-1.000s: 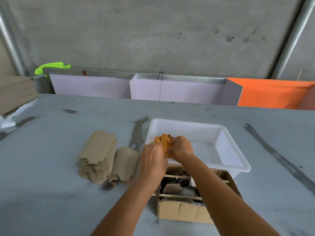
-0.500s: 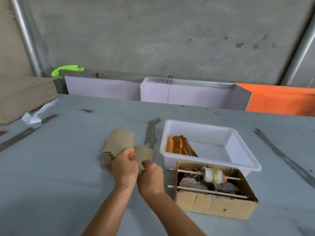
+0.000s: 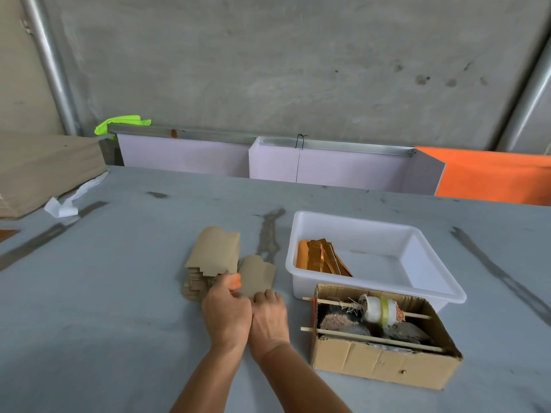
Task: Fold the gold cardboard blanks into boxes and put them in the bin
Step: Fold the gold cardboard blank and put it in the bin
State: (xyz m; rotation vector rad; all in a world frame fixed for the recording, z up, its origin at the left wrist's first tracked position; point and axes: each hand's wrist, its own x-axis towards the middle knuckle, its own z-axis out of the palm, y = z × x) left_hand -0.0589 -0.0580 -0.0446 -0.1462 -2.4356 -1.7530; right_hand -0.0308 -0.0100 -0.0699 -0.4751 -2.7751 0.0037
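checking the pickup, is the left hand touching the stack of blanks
Touching. The head view shows the left hand with fingers curled onto the near edge of the cardboard blanks, lifting a gold-faced corner.

Two bare forearms, no sleeves, left hand (image 3: 228, 315) and right hand (image 3: 269, 318) ungloved, no rings or watch

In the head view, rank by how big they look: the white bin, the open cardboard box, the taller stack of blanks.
1. white bin
2. cardboard box, a close second, and it sits nearer the camera, so unsure
3. taller stack of blanks

both hands' (image 3: 226, 311) fingertips hidden; forearms cut off at btm edge.
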